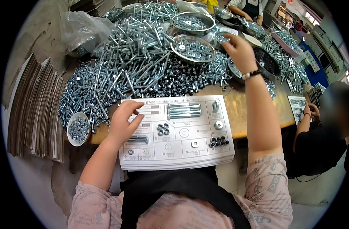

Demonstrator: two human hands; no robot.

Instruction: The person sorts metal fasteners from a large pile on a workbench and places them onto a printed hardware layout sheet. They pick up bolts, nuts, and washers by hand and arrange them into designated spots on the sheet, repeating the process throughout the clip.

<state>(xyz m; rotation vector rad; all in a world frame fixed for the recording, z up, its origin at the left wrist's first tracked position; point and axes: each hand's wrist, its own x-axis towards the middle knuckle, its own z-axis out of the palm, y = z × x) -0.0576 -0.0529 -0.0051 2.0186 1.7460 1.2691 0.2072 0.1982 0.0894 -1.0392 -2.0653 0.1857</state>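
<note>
Under wide L grip (123, 119) lies sheet (182, 145); R grip (241, 49) (can't tell hold) nr bowl (215, 40).

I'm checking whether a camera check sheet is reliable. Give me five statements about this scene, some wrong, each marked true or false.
1. The right hand is stretched out past the far edge of the printed sheet. True.
2. The beaded bracelet is on the left wrist. False: the beaded bracelet is on the right wrist.
3. The left hand is clenched in a fist. False: its thumb and forefinger stand apart, over the sheet's left side.
4. The small white bowl stands to the right of the sheet. False: the bowl stands to its left.
5. Long bolts lie side by side on the sheet. True.
</note>
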